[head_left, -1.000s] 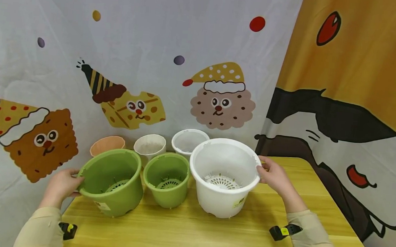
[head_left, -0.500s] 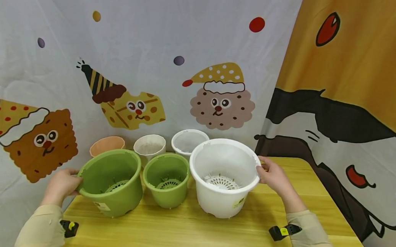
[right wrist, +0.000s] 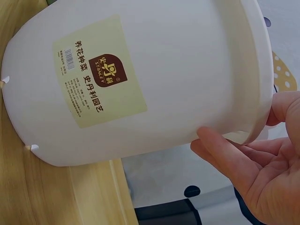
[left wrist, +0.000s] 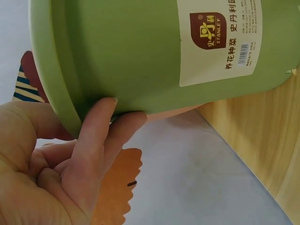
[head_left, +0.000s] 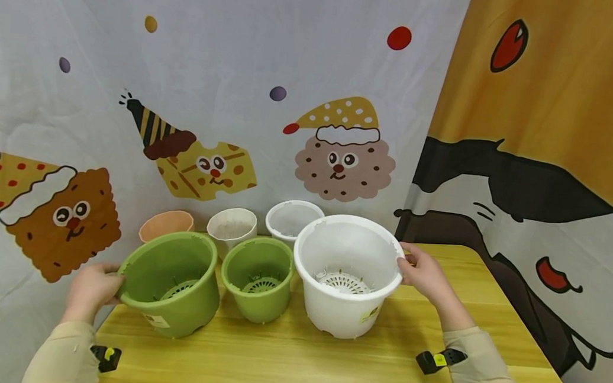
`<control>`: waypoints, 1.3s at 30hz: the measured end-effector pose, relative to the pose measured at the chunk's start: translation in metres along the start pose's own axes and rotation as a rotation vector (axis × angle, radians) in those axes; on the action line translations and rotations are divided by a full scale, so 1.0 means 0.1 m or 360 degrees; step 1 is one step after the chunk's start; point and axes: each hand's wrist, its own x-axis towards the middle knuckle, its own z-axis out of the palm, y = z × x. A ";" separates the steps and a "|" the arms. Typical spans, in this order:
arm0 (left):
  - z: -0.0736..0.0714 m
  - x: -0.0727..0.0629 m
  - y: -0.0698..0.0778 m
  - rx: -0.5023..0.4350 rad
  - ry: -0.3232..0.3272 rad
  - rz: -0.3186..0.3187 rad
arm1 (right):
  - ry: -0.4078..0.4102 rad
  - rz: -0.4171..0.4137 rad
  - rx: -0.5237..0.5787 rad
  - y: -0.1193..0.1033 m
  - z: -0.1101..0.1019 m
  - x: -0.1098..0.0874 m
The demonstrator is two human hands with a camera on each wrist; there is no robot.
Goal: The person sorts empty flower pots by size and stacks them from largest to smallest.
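Note:
My left hand (head_left: 92, 289) pinches the rim of a large green plastic flower pot (head_left: 186, 308) at its left side. In the left wrist view, fingers (left wrist: 96, 126) press the outside wall under the rim, and a paper label (left wrist: 220, 42) shows on the pot. On the right, my right hand (head_left: 425, 272) grips the rim of a large white flower pot (head_left: 338, 312) the same way. Its fingertips (right wrist: 206, 136) lie under the lip, near a pale green label (right wrist: 101, 70). Between these two pots stands a smaller green flower pot (head_left: 258, 307). Slotted drainage bottoms show inside all three.
Behind stand an orange pot (head_left: 165, 224), a cream pot (head_left: 232, 225) and a smaller white pot (head_left: 294, 217), in a row along the cartoon-printed cloth (head_left: 214, 60). The wooden table (head_left: 283, 368) spreads in front of the pots, with its right edge beside another printed curtain (head_left: 541, 190).
The large green pot has shifted very slightly to the left with my left hand on its rim. My right hand and the white pot stay where they were.

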 end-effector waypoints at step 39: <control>-0.21 -0.23 0.19 -0.0021 0.0381 0.0014 | -0.0001 0.0003 0.0023 0.02 0.00 -0.02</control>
